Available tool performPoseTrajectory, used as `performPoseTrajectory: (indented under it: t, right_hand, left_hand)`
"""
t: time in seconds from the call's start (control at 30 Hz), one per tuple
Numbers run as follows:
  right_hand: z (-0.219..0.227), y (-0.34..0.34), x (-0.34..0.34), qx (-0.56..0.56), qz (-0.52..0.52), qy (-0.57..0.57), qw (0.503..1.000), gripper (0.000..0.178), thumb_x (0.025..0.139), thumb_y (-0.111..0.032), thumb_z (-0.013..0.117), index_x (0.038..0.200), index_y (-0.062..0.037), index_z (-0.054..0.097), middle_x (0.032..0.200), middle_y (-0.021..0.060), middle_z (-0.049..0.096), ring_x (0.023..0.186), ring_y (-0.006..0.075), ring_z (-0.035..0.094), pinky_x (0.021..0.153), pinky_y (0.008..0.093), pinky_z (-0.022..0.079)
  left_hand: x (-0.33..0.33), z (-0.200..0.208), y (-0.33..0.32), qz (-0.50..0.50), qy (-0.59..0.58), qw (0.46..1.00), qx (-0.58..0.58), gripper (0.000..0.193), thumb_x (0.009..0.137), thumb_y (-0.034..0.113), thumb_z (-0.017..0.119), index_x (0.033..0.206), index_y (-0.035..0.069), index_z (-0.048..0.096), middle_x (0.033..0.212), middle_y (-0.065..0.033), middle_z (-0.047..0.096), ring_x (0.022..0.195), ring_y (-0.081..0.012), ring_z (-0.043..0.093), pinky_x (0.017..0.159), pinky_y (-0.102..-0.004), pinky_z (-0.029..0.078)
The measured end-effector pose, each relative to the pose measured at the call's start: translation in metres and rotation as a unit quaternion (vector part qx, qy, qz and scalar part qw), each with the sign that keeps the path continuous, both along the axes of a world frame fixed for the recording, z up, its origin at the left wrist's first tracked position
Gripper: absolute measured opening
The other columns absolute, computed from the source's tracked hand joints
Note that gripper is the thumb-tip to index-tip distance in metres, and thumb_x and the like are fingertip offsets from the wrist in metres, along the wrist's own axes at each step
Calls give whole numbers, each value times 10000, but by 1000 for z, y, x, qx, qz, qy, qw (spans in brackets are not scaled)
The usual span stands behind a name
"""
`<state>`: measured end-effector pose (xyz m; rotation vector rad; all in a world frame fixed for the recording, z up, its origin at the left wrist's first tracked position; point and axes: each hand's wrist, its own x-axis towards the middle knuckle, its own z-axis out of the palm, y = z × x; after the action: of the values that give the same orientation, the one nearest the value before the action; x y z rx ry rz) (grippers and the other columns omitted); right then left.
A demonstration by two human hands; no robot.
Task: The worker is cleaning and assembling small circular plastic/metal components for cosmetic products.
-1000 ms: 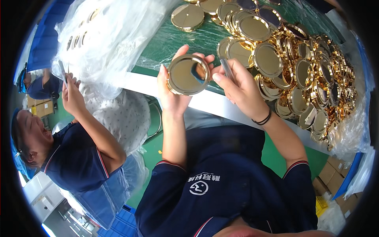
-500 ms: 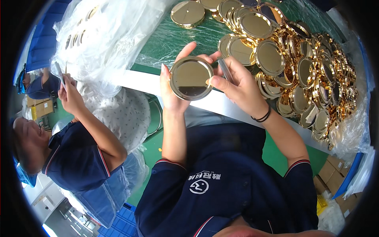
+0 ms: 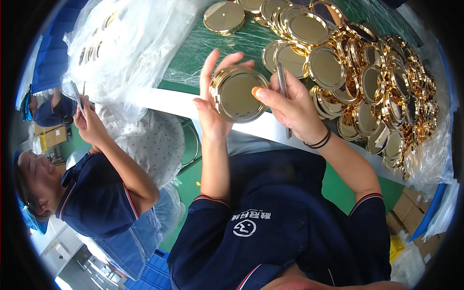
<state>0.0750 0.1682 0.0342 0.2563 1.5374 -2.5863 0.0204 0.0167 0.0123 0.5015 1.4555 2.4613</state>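
My left hand (image 3: pixel 215 113) holds a round gold compact-like disc (image 3: pixel 239 94) with a shiny, mirror-like face and a raised rim. Its fingers reach up behind the far edge, and the thumb lies along the left side. In my right hand (image 3: pixel 295 104) there is a slim silver-grey stick-like tool (image 3: pixel 282 82), standing roughly upright in the view; its exact kind I cannot make out. My right thumb, orange at the tip, rests at the disc's right rim. Beyond my right hand lies a big heap of similar gold discs (image 3: pixel 326 67).
Clear plastic film (image 3: pixel 193 53) covers the green tabletop, bordered by a white edge strip (image 3: pixel 166 102). A translucent plastic bag (image 3: pixel 121 48) with discs lies to the left. There a co-worker (image 3: pixel 96 193) sits, holding a thin flat object. Cardboard boxes (image 3: pixel 406 208) stand at lower right.
The disc has tilted and shifted slightly right in my left hand. The tool in my right hand has swung more upright, showing more of its length. The co-worker's head has moved slightly.
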Motion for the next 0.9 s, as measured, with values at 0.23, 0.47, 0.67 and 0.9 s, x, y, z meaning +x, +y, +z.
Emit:
performPoseTrajectory:
  t: [0.23,0.47,0.67,0.9]
  right_hand:
    - [-4,5,2,-79,-15,-58,995,256,908,-198,696,835,-103,470,576,-86,400,396,-7,318,354,195,215]
    - [-2,5,5,-71,3,-57,996,244,924,-223,676,848,-95,483,586,-76,416,404,-5,333,359,187,236]
    - [-4,8,6,-70,45,-42,996,254,929,-247,669,865,-92,478,605,-73,430,414,-6,344,367,180,251]
    - [-3,4,6,-68,82,-33,994,260,948,-274,638,942,-73,473,664,-41,496,424,-9,339,369,169,246]
  left_hand:
    - [12,0,-6,78,122,984,-108,1266,607,388,899,1532,78,93,1522,-213,252,1338,-352,404,1068,-466,413]
    - [-1,0,-5,81,257,944,-191,1296,511,256,960,1507,35,161,1415,-204,413,1263,-334,492,1042,-437,436]
    - [-5,-6,-11,66,272,947,-158,1317,450,369,963,1485,31,221,1360,-207,451,1185,-313,547,1014,-425,457]
    - [-7,-11,-10,73,261,957,-102,1138,491,402,956,1382,22,358,1322,-233,479,1172,-317,552,999,-421,464]
